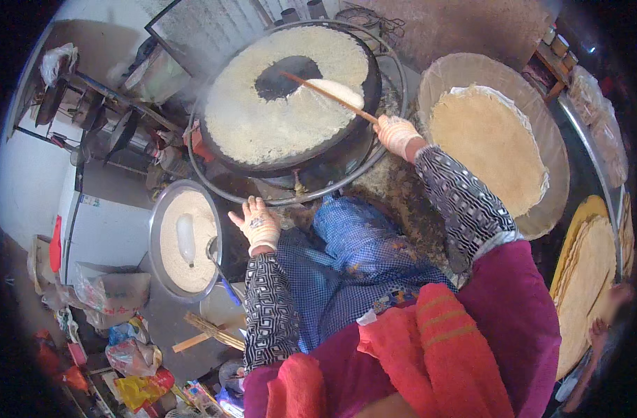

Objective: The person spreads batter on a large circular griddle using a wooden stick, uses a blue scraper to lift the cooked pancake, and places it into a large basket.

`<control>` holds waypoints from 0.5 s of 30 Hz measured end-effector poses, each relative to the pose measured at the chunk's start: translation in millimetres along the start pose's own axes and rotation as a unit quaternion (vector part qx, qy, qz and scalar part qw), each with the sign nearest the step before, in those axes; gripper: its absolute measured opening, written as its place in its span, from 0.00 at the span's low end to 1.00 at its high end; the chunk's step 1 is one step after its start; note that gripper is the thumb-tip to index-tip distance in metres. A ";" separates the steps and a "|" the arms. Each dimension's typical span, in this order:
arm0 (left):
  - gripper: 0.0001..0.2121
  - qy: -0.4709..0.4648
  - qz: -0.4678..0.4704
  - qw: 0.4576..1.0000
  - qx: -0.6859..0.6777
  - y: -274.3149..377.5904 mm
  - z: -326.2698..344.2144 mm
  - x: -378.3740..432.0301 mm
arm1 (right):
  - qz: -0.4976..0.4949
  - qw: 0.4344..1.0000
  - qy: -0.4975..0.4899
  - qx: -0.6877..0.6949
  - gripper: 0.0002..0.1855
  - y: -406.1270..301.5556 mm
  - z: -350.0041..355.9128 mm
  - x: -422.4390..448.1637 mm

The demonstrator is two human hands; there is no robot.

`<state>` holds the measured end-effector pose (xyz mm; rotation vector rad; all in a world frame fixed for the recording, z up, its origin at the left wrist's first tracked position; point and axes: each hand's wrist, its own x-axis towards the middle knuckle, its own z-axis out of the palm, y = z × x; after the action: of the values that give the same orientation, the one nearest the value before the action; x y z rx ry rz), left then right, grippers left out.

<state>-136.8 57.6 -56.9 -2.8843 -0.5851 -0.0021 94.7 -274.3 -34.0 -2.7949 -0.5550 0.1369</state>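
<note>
My right hand point(397, 135), in a striped knit glove, grips a thin wooden stick point(329, 95) that reaches over a large round black griddle point(375, 86). Pale batter point(256, 120) coats much of the griddle, around a dark bare patch near its middle. Under the stick lies a thicker white mound of batter point(344, 92). My left hand point(257, 224), gloved likewise, holds nothing. Its fingers are spread, and the fingertips reach the metal ring point(318, 196) around the griddle. Left of that hand stands a metal basin of batter point(185, 243), with a blue-handled ladle point(225, 282) in it.
At right, a wide lined basket point(551, 157) holds a round thin flatbread point(486, 151). Farther right lie stacked flatbreads point(585, 282), with another person's hand point(599, 330) beside them. A hand broom point(214, 329) and plastic bags point(135, 355) sit at lower left. Steam rises behind the griddle.
</note>
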 end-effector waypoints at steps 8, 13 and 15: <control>0.25 0.002 -0.028 0.999 -0.015 -20.8 -8.0 9.9 | -0.084 0.996 -0.017 0.030 0.14 26.4 -24.5 -165.1; 0.26 0.083 0.110 0.988 -0.074 44.7 8.0 -33.5 | -0.055 0.997 -0.045 0.013 0.13 63.8 -2.1 -206.7; 0.27 0.056 0.128 0.987 -0.083 70.9 1.4 -38.4 | -0.037 0.996 -0.085 -0.012 0.14 50.8 -11.4 -189.1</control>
<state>-144.9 -20.9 -73.5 -3.0728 -0.2006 -0.1814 -59.6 -395.4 -31.3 -2.7983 -0.7044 0.3559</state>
